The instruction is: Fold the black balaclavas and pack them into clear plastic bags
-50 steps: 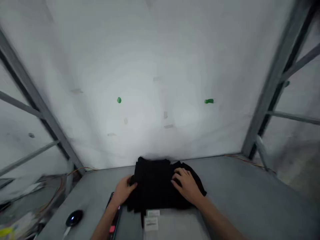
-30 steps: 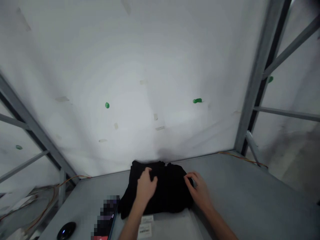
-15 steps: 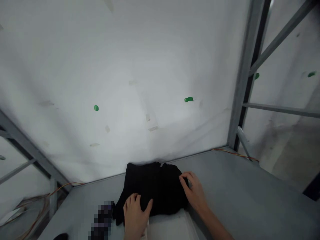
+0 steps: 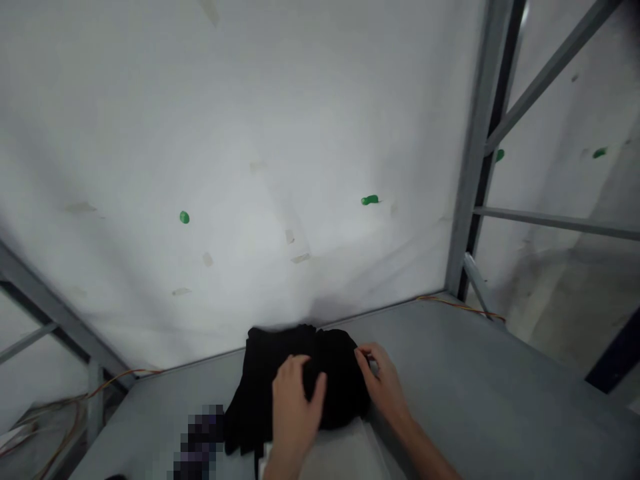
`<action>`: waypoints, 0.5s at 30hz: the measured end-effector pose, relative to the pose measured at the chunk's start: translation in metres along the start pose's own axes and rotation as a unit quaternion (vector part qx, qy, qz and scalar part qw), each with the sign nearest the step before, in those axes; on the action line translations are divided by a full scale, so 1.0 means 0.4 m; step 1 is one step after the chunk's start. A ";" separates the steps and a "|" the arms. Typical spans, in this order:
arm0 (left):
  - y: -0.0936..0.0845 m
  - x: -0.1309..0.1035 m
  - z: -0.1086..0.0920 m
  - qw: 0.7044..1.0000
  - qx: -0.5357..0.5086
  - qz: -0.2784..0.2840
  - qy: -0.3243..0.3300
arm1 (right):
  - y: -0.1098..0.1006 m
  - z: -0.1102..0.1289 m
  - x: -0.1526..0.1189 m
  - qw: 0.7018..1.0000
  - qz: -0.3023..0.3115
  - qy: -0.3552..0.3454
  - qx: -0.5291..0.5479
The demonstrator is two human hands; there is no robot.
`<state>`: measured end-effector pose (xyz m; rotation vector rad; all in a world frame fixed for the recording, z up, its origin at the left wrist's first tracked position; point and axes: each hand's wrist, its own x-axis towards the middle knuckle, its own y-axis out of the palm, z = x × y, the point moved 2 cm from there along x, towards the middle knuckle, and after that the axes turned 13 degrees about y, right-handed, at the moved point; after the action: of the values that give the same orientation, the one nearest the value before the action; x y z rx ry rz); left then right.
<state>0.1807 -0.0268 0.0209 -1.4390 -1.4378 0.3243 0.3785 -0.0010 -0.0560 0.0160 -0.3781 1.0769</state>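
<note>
A folded black garment lies bunched on the grey tabletop, close against the white wall. Its exact type does not show. Over the middle of it is my left hand, thumb spread away from slightly curled fingers and nothing visible between them. At the garment's right edge, my right hand has thumb and fingertips brought together on the cloth. A flat, pale, translucent item sits under the near side of the garment, partly hidden by my left wrist.
The grey table meets a white wall with green marks and tape scraps. Metal frame posts rise at the right, more at the left. Thin cables run along the back corners. A pixelated dark patch lies left of the garment.
My left hand has moved right and farther up over the garment. My right hand stays at the garment's right edge. The whole view has shifted slightly.
</note>
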 end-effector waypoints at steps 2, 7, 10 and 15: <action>0.059 -0.012 -0.038 0.992 0.014 0.104 0.073 | 0.004 0.003 -0.005 1.000 0.022 0.001 -0.005; 0.063 -0.022 0.025 0.994 0.035 0.093 0.037 | 0.017 0.030 -0.021 0.993 0.103 -0.046 -0.042; 0.030 -0.010 0.096 0.993 0.082 0.039 -0.069 | 0.029 0.044 -0.037 0.982 0.145 -0.073 -0.095; 0.067 0.002 0.127 0.988 -0.094 0.039 -0.114 | 0.038 0.045 -0.050 0.975 0.174 -0.073 -0.117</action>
<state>0.1569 0.0036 -0.0219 -1.6562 -1.6321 0.4224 0.3516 -0.0143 -0.0480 -0.1893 -0.6559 1.3744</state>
